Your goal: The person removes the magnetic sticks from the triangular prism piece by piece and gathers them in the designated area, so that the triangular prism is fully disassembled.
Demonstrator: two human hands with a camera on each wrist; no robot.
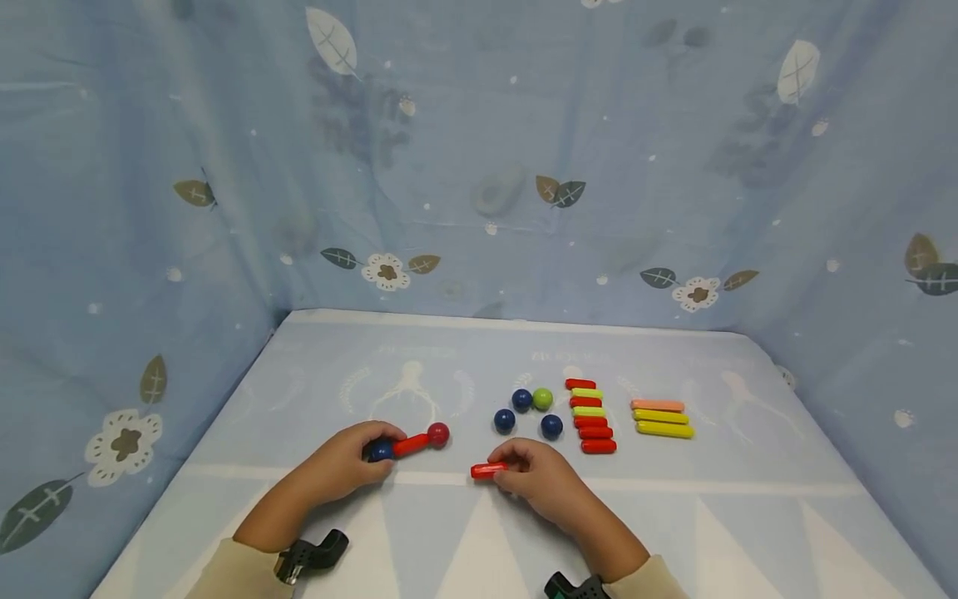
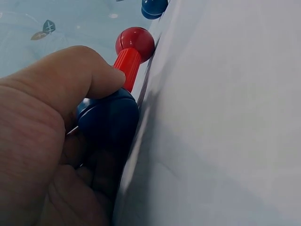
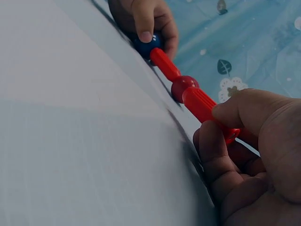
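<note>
My left hand (image 1: 344, 464) grips a dark blue ball (image 1: 382, 450) low on the table, thumb over its top in the left wrist view. A red ribbed rod (image 1: 411, 445) runs from that ball to a red ball (image 1: 437, 434), the three joined in a line. To the right, my right hand (image 1: 537, 478) pinches a second red rod (image 1: 486, 471) between thumb and fingers, its free end pointing left. The head view shows a gap between this rod and the red ball; in the right wrist view the rod (image 3: 200, 104) overlaps the ball (image 3: 182, 87).
Beyond my right hand lie several blue balls (image 1: 505, 421) and a green ball (image 1: 542, 398). A column of red and lime rods (image 1: 595, 433) is right of them, then longer yellow rods (image 1: 664, 429) and an orange one (image 1: 657, 405). A patterned blue curtain (image 1: 479, 166) surrounds the table.
</note>
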